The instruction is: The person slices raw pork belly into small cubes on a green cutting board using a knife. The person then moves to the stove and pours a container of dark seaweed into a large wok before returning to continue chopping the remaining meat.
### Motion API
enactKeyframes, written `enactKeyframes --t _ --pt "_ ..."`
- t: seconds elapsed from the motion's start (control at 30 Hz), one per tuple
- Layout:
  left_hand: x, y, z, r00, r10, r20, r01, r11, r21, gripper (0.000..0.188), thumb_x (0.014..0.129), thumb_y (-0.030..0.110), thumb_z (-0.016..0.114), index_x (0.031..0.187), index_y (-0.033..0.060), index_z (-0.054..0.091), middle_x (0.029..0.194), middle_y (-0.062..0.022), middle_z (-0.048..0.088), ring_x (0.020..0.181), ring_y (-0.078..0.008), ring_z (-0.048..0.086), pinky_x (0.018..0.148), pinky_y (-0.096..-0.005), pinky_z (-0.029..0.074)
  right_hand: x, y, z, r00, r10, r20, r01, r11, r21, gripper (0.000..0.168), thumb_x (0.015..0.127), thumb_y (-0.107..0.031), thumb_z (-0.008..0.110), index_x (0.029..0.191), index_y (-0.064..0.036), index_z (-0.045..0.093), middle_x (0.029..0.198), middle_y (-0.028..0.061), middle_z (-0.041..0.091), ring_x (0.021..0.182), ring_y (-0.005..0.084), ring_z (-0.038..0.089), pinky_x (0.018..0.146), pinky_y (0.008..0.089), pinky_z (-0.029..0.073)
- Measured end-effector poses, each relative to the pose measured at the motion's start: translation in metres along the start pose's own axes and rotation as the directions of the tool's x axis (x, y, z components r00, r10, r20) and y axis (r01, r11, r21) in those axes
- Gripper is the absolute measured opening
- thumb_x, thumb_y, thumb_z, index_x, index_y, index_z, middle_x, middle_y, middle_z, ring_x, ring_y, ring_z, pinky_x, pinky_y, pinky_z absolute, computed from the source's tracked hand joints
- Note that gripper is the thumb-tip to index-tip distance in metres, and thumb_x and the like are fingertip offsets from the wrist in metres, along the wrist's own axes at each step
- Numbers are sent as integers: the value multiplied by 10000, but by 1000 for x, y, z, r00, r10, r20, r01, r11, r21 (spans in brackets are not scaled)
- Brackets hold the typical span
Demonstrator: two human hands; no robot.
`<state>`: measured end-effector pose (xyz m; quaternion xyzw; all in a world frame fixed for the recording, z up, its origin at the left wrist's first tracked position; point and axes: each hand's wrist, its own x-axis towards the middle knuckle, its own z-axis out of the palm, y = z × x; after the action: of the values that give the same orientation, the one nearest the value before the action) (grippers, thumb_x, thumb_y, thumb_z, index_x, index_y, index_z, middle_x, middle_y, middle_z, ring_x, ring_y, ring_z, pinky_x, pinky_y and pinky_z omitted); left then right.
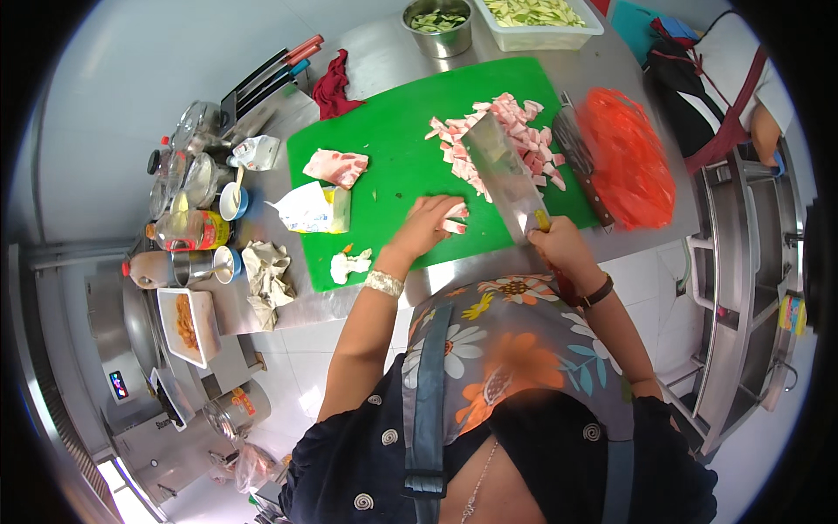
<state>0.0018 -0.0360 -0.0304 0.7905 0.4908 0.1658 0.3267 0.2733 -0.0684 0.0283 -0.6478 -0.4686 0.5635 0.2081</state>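
Note:
My left hand [425, 226] rests on the green cutting board [399, 141], its fingers curled over short strips of raw fatty pork [454, 226]. In my right hand [562, 243] is the handle of a broad cleaver [504, 177]. Its blade points away from me over the board, beside a spread of diced pork [520, 134]. The blade covers part of that pile. An uncut slab of pork [336, 168] lies on the left of the board. Below it sits an opened pack of tissues [317, 208], with a crumpled white tissue [350, 264] nearer to me.
A second cleaver [576, 144] and a red plastic bag [628, 164] lie along the right edge. At the back stand a steel pot [437, 29] and a tub of sliced vegetables [537, 23]. Bottles and bowls crowd the left, near a knife rack [255, 88]. A person [740, 92] stands right.

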Motion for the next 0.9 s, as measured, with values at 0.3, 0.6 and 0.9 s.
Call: enactKeyframes --t 0.3,0.6,0.9 --pt "-6 28 58 873 -75 -483 113 992 49 557 660 111 731 1179 189 543 1111 -93 500 962 -289 469 847 -372 419 -6 9 19 948 -290 -134 211 883 -418 202 743 -149 557 720 47 602 681 254 573 676 413 573 608 455 462" --pt "-3 15 67 790 -196 -581 64 969 -240 273 664 55 723 921 115 652 1013 -75 544 892 -257 505 754 -341 449 -14 -9 24 944 -320 -82 238 830 -504 194 753 -150 550 723 36 597 685 236 581 659 402 578 598 445 470" --pt "-10 8 77 700 -218 -681 51 965 -257 246 646 43 729 874 72 641 982 -75 566 895 -254 530 748 -334 463 -10 -26 38 949 -312 43 282 782 -555 183 771 -132 528 727 36 583 680 242 569 647 411 561 575 460 438"
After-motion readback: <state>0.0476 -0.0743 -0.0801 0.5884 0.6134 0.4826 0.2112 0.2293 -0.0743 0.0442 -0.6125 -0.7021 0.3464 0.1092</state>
